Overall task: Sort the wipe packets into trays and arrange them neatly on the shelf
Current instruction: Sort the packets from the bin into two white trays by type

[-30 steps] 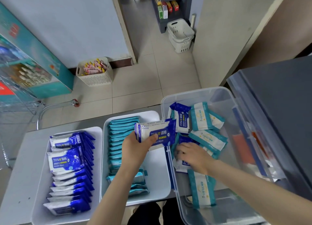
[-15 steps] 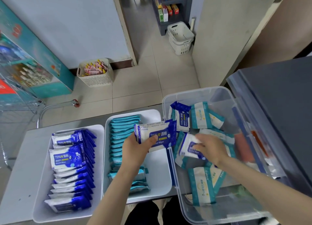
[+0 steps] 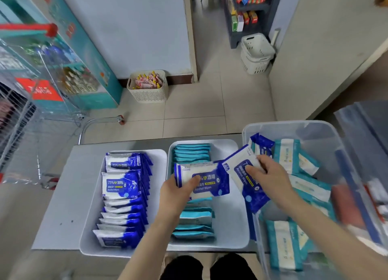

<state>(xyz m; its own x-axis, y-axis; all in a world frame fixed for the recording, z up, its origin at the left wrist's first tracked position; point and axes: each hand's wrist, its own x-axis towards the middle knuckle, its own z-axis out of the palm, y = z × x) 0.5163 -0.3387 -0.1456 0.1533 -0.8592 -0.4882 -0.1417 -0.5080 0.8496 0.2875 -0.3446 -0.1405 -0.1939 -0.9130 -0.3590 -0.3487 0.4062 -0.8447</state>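
The left hand [image 3: 178, 192] grips one blue packet [image 3: 210, 182] by its left end and holds it flat above the middle tray [image 3: 231, 216], with the long axis across, left to right. The right hand [image 3: 270, 177] pinches a second blue packet [image 3: 239, 168] just beside the first, above the near-left wall of the clear bin [image 3: 294, 123]. This one is tilted, and its long axis runs from upper left to lower right. Both packets belong, I judge, with the blue row [image 3: 123, 195] in the left tray [image 3: 157, 160] on the counter [image 3: 69, 195]. That tray lies to the left of both hands, past the teal packets [image 3: 192, 153], and the left hand is the nearer one. The packets there stand on edge with the long axis across, so the tilted packet probably needs a turn before it joins them.
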